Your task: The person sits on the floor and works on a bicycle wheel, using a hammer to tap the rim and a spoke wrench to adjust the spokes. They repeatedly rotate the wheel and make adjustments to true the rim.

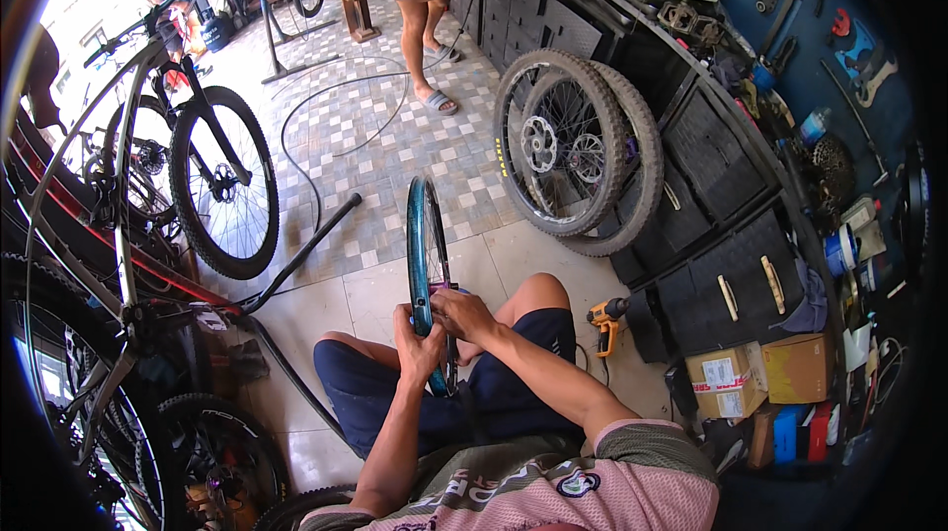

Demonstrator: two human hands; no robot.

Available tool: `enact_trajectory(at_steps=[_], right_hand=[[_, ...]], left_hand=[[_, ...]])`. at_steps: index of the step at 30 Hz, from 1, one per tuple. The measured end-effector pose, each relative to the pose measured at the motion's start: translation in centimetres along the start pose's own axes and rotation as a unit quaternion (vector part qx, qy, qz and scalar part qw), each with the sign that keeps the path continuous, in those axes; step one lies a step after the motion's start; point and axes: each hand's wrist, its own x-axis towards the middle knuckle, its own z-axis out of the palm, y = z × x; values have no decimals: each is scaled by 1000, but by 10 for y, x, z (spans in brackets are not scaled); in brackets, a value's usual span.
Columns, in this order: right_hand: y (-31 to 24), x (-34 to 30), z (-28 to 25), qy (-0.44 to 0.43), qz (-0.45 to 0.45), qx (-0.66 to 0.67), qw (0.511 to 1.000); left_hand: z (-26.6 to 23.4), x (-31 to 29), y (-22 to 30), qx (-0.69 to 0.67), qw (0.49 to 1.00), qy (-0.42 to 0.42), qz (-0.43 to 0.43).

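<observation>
A bare bicycle wheel [419, 235] without a tyre stands upright between my bent legs, its rim bed lined with shiny teal tape. My left hand [419, 345] is closed round the near part of the rim, thumb against the taped bed. On the rim's right side, just above it, my right hand [464, 318] is closed with its fingers pressed to the edge. A small dark spot shows on the tape between the hands. Behind my right hand, part of the purple hub is visible. Whether my right fingers also hold something small is hidden.
Two tyred wheels [563, 151] lean against dark cabinets [711, 146] at the right. An orange cordless drill [606, 326] stands on the floor by my right knee, near cardboard boxes [726, 381]. Bicycles [222, 180] and a black hose [301, 252] fill the left. Another person [420, 37] stands ahead.
</observation>
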Motion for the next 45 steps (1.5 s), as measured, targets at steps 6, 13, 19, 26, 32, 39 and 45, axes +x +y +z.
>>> enact_trajectory(at_steps=[6, 13, 19, 26, 32, 39, 45], right_hand=[[2, 4, 0, 1, -75, -25, 997], [1, 11, -6, -57, -44, -32, 997], [-6, 13, -28, -20, 3, 34, 999], [5, 17, -24, 58, -55, 67, 995], [-5, 27, -25, 51, -45, 31, 997], [-6, 32, -25, 41, -59, 46, 996], [0, 33, -27, 17, -64, 40, 997]], left_hand=[[-1, -3, 17, -39, 998, -4, -40], [-1, 3, -5, 41, 998, 17, 53], [-3, 3, 2, 2, 1000, 15, 6], [-1, 12, 20, 10, 1000, 15, -15], [-4, 11, 0, 30, 999, 13, -36], [-4, 11, -9, 46, 998, 29, 13], [-2, 12, -5, 75, 995, 38, 61]])
